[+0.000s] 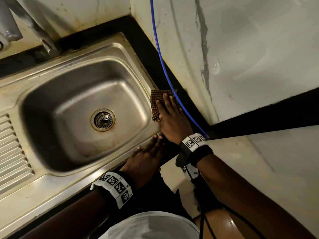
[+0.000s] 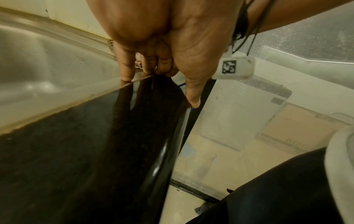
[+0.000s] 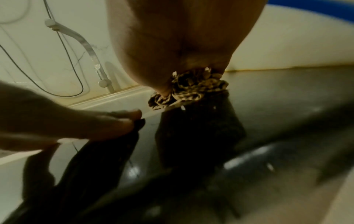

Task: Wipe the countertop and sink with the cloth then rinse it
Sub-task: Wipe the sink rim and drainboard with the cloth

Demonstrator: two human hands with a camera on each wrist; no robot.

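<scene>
A brown checked cloth lies on the narrow black countertop strip at the right rim of the steel sink. My right hand presses flat on the cloth with fingers spread; from the right wrist the cloth shows bunched beneath the palm. My left hand rests with straight fingers on the counter's front right corner, holding nothing. The left wrist view shows its fingertips touching the seam between the sink rim and the black countertop.
The faucet rises at the back left of the basin, whose drain sits in the middle. A blue hose runs down along a white surface right beside the cloth. A ribbed drainboard lies left.
</scene>
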